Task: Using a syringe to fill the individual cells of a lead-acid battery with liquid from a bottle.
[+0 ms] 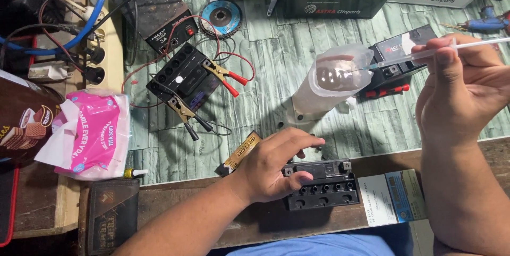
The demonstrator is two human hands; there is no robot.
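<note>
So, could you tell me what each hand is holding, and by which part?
The right hand holds a clear syringe by its barrel. The left hand rests on the black battery, steadying its top edge.

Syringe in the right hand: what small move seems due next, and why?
Probably draw liquid before lifting out: the right hand holds the syringe with its tip inside the clear plastic container, while the left hand steadies the black battery, whose top ports sit open.

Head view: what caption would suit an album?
Left hand steadies a black battery; right hand holds a syringe over a plastic container.
</note>
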